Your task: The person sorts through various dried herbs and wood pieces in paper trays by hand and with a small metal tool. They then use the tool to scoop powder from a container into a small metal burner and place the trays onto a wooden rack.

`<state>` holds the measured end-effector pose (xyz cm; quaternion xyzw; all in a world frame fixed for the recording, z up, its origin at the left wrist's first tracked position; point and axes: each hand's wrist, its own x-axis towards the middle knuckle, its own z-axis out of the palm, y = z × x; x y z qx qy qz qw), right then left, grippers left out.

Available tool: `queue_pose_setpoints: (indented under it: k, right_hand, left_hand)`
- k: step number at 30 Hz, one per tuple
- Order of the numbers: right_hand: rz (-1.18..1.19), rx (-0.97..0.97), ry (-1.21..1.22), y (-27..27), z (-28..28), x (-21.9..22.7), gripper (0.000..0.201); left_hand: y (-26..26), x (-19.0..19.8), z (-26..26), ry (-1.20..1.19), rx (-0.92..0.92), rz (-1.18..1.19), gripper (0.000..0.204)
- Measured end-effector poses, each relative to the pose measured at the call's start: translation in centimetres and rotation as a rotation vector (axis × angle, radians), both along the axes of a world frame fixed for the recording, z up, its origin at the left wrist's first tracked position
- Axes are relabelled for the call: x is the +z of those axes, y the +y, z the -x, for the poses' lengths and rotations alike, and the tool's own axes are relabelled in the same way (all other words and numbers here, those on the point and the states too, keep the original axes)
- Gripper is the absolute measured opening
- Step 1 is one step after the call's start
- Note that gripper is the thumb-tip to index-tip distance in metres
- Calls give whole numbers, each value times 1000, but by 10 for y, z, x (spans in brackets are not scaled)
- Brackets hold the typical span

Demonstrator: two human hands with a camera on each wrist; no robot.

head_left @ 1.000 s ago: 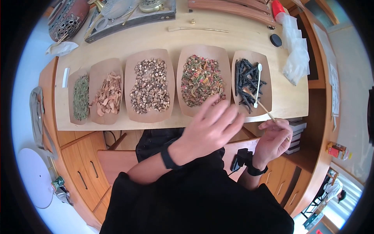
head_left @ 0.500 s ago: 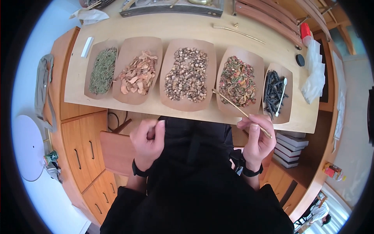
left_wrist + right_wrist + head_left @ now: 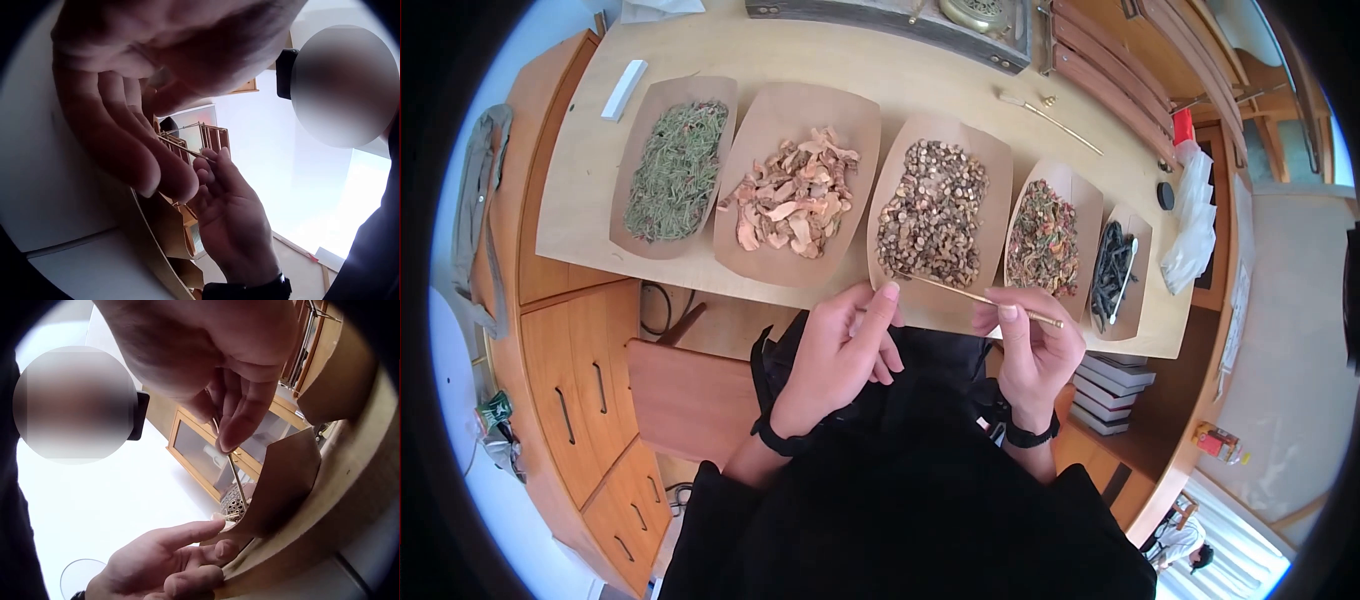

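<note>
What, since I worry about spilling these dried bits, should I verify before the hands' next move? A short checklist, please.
1. Thin gold-coloured tool in hand: ok, pinched by the right hand.
2. Left hand close by: ok, its fingertips are near the tool's far end; whether they touch it, cannot tell.
3. Tool's far end clean: cannot tell, too small to see.
4. Middle tray upright on the table: ok, though near the front edge.
5. White spoon clear of the dark sticks: not ok, it lies in their tray.
</note>
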<state>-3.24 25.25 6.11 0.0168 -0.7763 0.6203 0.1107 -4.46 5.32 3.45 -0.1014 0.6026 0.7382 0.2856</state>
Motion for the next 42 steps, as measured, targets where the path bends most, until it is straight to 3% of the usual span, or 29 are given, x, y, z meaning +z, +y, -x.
queue_pose_setpoints:
  k: [6, 14, 22, 24, 29, 34, 36, 42]
  right_hand:
    - [61, -128, -150, -2, 32, 7, 15]
    - [-67, -254, -80, 8, 67, 16, 22]
    - [-223, -69, 3, 6, 60, 14, 17]
    - [-517, 87, 55, 6, 52, 16, 18]
    - [-563, 241, 59, 7, 27, 27, 24]
    - [-675, 206, 131, 20, 2, 47, 30]
    - [-748, 274, 137, 22, -5, 58, 34]
    - [-913, 344, 174, 22, -6, 50, 41]
  left_hand:
    - [3, -1, -1, 0, 29, -52, 38]
    - [1, -5, -2, 54, 28, -85, 36]
    - [-6, 0, 3, 14, -36, -70, 33]
    - [-6, -2, 1, 33, -38, -58, 32]
    - [0, -11, -2, 66, 35, -118, 27]
    - [-2, -10, -1, 51, 17, -116, 27]
    - [-2, -10, 0, 48, 18, -111, 27]
    - [0, -11, -2, 45, 25, -93, 25]
